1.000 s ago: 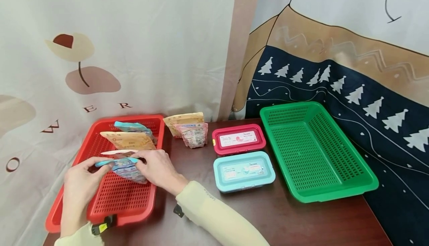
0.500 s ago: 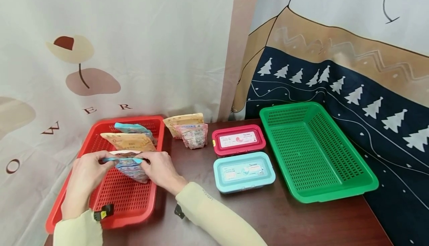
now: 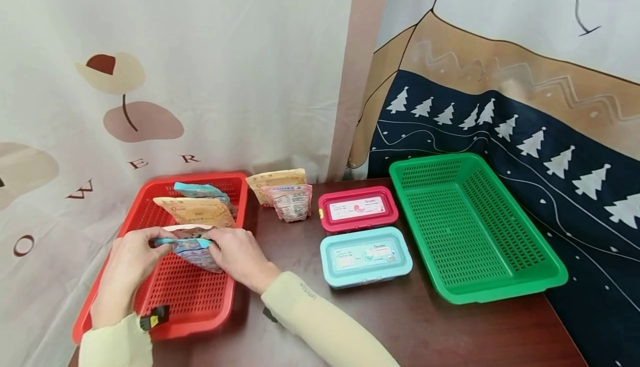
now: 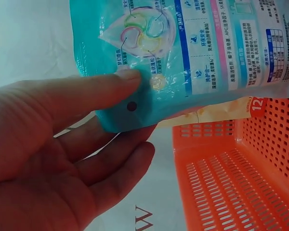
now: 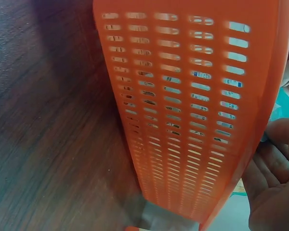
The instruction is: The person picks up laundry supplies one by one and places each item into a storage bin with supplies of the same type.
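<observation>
Both hands pinch the top corners of a blue printed pouch (image 3: 195,253), which hangs or stands upright inside the red basket (image 3: 185,306). My left hand (image 3: 131,261) has its thumb and fingers on the left corner; in the left wrist view the thumb presses the pouch's teal back (image 4: 130,43). At the opposite corner is my right hand (image 3: 242,256), partly hidden by the basket wall (image 5: 178,96) in the right wrist view. Directly behind the held pouch stands a pouch with a pale top edge (image 3: 185,227), then a tan pouch (image 3: 197,211) and another blue pouch (image 3: 205,191).
Right of the red basket, a tan pouch (image 3: 275,179) and a pink pouch (image 3: 292,203) stand on the dark wooden table (image 3: 370,317). A magenta box (image 3: 357,222) and a light blue box (image 3: 366,271) lie beside a green basket (image 3: 455,234). Printed curtains (image 3: 240,78) hang behind.
Over the first half second the left hand shifted slightly right and away from me, bringing the blue pouch closer to the pouch behind it. Since then the hands have barely moved.
</observation>
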{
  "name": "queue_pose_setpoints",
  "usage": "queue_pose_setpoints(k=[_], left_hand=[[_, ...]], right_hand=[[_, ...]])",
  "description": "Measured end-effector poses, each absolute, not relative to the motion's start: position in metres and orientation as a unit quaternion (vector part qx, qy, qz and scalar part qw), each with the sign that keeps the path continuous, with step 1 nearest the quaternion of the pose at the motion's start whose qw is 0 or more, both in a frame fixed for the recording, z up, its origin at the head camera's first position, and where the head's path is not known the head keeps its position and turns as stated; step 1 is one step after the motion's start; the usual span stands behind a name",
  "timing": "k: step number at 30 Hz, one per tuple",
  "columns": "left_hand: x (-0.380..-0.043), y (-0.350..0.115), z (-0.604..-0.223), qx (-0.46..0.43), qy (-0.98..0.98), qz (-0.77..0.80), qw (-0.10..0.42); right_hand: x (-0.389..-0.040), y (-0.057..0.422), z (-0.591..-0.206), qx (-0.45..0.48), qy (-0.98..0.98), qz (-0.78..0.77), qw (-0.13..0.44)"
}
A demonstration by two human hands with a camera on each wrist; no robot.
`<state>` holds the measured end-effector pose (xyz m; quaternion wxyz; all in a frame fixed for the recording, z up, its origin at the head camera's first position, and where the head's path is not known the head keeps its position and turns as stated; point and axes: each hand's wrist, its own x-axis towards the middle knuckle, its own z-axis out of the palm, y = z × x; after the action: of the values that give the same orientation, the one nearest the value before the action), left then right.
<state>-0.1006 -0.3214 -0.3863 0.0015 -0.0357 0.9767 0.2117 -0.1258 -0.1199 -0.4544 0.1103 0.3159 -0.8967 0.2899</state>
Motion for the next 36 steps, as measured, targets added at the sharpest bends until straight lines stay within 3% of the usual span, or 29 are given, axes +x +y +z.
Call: queue_pose_setpoints(k=[10, 19, 27, 36], left_hand=[[-0.085, -0.326, -0.384, -0.012, 0.978, 0.209, -0.007], [-0.067, -0.330, -0.373, -0.032, 0.977, 0.212, 0.020], [-0.053, -0.315, -0.364, -0.057, 0.962, 0.260, -0.061], [-0.051, -0.292, -0.358, -0.077, 0.935, 0.325, -0.119]], right_hand=[[-0.110, -0.116, -0.442, 0.314, -0.899, 0.299, 0.063], [-0.099, -0.088, -0.437, 0.275, -0.889, 0.362, 0.055], [-0.095, -0.054, -0.431, 0.228, -0.851, 0.468, 0.073], [-0.086, -0.025, -0.418, 0.210, -0.820, 0.522, 0.107]])
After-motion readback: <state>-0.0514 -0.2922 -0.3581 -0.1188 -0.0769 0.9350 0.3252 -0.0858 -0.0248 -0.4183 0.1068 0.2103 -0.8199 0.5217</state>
